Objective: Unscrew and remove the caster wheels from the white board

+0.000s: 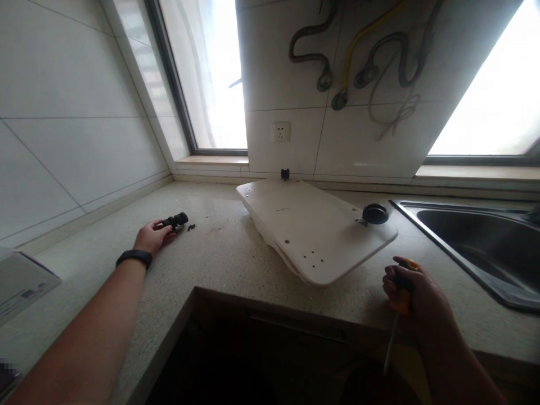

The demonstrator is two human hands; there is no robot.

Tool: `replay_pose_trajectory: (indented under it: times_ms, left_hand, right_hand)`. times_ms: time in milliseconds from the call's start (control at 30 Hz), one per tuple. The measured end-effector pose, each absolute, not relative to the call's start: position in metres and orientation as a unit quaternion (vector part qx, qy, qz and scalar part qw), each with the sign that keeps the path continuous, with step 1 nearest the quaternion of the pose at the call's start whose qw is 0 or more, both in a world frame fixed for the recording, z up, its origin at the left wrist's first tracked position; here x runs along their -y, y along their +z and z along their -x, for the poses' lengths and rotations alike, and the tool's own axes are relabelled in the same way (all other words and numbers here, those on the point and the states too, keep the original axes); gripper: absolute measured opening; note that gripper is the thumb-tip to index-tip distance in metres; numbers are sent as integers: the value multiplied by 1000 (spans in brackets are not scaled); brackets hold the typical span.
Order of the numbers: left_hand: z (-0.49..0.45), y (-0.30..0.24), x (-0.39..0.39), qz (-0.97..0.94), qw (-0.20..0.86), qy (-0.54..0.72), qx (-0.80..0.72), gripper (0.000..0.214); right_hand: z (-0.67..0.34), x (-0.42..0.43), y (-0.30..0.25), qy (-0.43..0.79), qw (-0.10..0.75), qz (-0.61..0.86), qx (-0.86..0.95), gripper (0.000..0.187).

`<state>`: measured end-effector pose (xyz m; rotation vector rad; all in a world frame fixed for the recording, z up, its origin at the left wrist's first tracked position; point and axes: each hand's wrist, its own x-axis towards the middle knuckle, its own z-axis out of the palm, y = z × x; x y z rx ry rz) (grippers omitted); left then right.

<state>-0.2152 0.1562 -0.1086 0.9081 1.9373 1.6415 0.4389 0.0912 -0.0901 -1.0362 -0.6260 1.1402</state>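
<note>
My left hand (152, 237) is closed on a black caster wheel (175, 220) at the left of the counter. Beside it lie several small dark screws (191, 227). A screwdriver (403, 301) with an orange and black handle is gripped in my right hand (415, 292), its shaft pointing down at the counter's front edge. Between my hands a white board (304, 225) with rounded corners rests tilted on the counter. One caster (374, 214) is fitted at its right corner and another (285, 174) at its far corner. Groups of small holes show at the near and left corners.
A steel sink (476, 247) is set in the counter at the right. A dark cutout (253, 354) opens in front of me. At the left edge stands a white box (25, 284). Hoses (312, 56) and a socket (281, 131) are on the back wall.
</note>
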Motion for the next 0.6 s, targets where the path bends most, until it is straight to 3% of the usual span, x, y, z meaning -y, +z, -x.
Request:
replay_pose_trajectory:
  times_ms: [367,600]
  left_hand:
    - [209,-102,-161,-279,260,644,-664,22]
    - [192,-89,-149,-330,140,573,-737,32]
  right_hand:
    - [-437,-90,-89,499,672,471,278,45]
    - [-436,-90,-88,505,674,465,272,45]
